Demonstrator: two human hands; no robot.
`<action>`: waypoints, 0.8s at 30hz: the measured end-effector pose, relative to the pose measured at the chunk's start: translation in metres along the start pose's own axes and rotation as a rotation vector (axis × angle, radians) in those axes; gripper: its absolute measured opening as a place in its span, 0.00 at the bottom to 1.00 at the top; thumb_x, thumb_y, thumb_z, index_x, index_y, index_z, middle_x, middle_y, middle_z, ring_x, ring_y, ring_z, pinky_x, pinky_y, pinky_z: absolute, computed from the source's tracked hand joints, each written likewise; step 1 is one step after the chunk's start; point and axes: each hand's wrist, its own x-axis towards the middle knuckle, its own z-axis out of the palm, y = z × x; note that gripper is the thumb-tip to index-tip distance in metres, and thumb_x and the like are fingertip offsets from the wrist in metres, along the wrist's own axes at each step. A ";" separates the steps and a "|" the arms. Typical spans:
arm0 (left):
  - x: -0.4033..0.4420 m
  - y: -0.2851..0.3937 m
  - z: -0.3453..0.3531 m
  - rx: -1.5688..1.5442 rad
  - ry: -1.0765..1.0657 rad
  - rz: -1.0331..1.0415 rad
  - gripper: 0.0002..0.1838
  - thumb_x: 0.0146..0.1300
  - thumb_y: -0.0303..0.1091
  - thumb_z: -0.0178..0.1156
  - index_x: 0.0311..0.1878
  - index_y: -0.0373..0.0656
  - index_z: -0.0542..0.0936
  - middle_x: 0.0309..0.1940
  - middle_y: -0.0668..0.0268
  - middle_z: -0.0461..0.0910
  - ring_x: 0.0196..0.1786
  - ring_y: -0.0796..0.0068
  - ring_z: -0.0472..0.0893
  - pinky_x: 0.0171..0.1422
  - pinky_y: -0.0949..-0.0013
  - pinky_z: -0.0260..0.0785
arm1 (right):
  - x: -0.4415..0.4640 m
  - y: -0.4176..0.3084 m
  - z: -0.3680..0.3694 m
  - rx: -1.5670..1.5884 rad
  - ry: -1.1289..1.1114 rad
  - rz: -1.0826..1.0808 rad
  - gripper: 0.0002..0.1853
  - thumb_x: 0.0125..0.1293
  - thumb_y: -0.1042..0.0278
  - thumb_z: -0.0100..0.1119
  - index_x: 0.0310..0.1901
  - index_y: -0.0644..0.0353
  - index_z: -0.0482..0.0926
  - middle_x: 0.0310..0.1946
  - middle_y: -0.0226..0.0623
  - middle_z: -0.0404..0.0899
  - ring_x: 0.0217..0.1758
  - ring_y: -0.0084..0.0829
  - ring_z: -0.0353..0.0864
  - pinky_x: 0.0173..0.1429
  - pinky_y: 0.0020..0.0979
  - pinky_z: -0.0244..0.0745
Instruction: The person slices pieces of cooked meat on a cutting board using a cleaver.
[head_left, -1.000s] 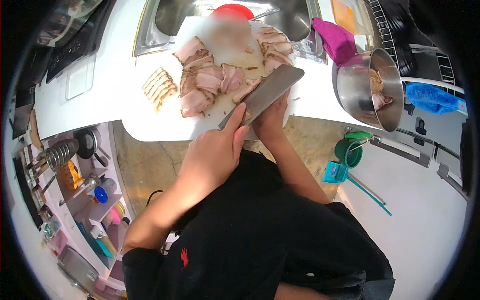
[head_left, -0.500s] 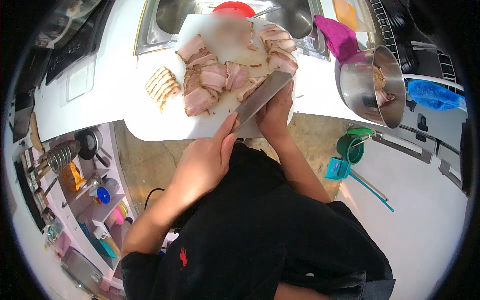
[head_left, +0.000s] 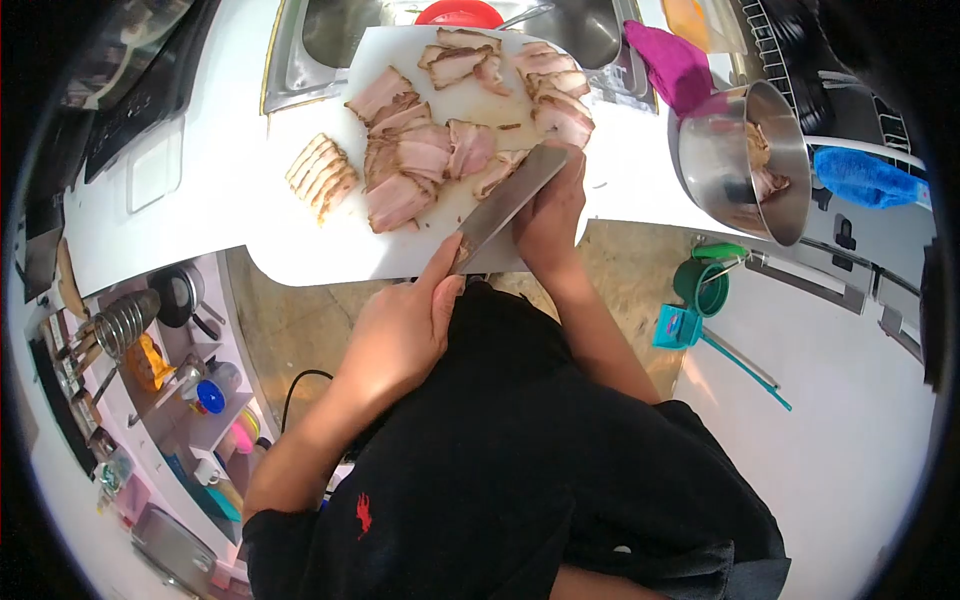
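Cooked pork slices (head_left: 422, 152), pale pink with browned edges, lie in overlapping clusters on a white cutting board (head_left: 330, 252) overlapping the sink (head_left: 338, 42). The left hand (head_left: 400, 325) grips a broad-bladed steel cleaver (head_left: 515, 195), held diagonally; the right hand (head_left: 548, 220), partly hidden behind the blade, has an unclear grip.

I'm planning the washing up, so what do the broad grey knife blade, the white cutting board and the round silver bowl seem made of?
Broad grey knife blade: metal, probably steel, with a satin look from its even grey sheen.
White cutting board: likely plastic, smooth, with no visible grain.
Round silver bowl: metal, perhaps stainless steel, fairly shiny, judging by its bright reflections.
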 end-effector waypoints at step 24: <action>0.008 0.007 -0.002 0.080 0.013 -0.026 0.22 0.75 0.43 0.44 0.66 0.42 0.68 0.23 0.42 0.78 0.30 0.36 0.79 0.37 0.40 0.67 | 0.001 -0.003 0.002 -0.021 0.024 0.002 0.18 0.62 0.71 0.56 0.51 0.68 0.67 0.44 0.53 0.72 0.46 0.58 0.73 0.51 0.47 0.69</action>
